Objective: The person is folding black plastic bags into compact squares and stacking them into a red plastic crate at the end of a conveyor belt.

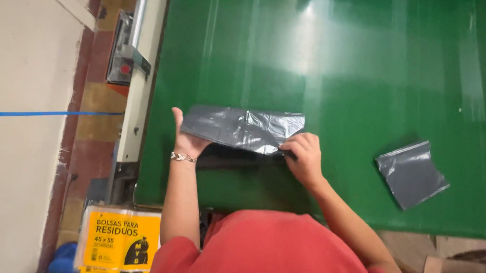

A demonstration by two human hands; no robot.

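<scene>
While our left hand (186,140) grips the grey plastic bag's (243,129) 9 o'clock end, our right hand (303,155) pinches its lower edge; a folded grey bag (412,174) lies at 3 o'clock.

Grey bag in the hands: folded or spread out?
Folded. The grey bag is a narrow strip, doubled lengthwise, held between the left hand and right hand.
</scene>
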